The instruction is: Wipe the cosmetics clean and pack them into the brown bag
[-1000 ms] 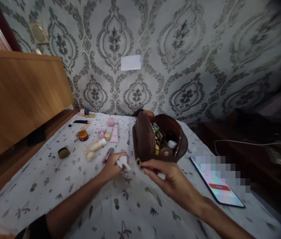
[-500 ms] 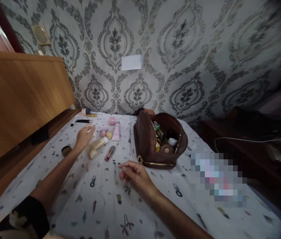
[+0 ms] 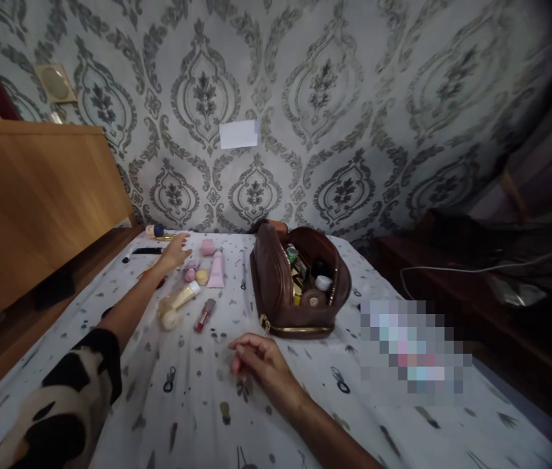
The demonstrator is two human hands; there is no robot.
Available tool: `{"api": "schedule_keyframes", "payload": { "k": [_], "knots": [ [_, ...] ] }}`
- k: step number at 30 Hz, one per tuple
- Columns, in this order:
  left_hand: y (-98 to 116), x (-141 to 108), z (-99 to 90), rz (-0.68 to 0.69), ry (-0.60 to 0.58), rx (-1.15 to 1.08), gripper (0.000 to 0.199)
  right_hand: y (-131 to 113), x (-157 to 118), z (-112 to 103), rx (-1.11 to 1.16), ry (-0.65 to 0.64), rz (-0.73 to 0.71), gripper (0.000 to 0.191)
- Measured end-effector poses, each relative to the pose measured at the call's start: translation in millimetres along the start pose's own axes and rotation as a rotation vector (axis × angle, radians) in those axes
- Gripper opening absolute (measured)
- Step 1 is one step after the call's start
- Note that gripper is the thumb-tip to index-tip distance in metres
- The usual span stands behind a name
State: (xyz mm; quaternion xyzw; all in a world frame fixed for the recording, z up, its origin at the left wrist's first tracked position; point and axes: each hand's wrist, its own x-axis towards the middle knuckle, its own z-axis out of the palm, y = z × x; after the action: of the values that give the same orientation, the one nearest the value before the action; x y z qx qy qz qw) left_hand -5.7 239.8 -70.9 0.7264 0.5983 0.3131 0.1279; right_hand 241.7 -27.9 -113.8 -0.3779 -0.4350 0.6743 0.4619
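My left hand (image 3: 176, 251) reaches over the far left of the cloth with its fingers spread. Its fingertips are close to a thin gold tube (image 3: 172, 237), and I see nothing held. Just right of it lie a pink jar (image 3: 207, 247), a pink squeeze tube (image 3: 216, 270), a small purple-pink pot (image 3: 191, 271) and a round yellow pot (image 3: 202, 277). My right hand (image 3: 259, 361) hovers or rests near the middle, fingers loosely curled and with nothing visible in them. Ahead of it are a lip gloss tube (image 3: 204, 316) and a beige bottle with a white cap (image 3: 183, 297).
An unzipped brown cosmetic bag (image 3: 286, 319) full of small items stands right of centre. A black flat strip (image 3: 147, 251) and a bottle with a dark blue cap (image 3: 157, 231) lie at far left. A wooden cabinet (image 3: 36, 215) borders the left; a blurred-out patch (image 3: 417, 352) lies right.
The view has turned slightly right, so things sit further left. My left hand has reached farther back across the cloth, its fingers spreading. My right hand has hardly moved.
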Motion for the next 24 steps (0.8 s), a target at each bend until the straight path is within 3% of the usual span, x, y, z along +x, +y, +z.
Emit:
{"api": "schedule_keyframes", "payload": {
  "k": [6,12,20,24],
  "knots": [
    [14,32,33.1,0.141,-0.163,0.150,0.074,4,2,-2,0.019,-0.010,0.010,0.053],
    [8,41,47.4,0.133,-0.256,0.264,0.067,3,2,-2,0.005,-0.033,0.025,0.057],
    [14,37,57.5,0.067,-0.180,0.299,0.048,1,3,-2,-0.013,-0.039,0.018,0.057],
    [19,34,49.9,0.080,-0.101,0.235,0.047,2,2,-3,-0.005,-0.034,0.021,0.057]
  ]
}}
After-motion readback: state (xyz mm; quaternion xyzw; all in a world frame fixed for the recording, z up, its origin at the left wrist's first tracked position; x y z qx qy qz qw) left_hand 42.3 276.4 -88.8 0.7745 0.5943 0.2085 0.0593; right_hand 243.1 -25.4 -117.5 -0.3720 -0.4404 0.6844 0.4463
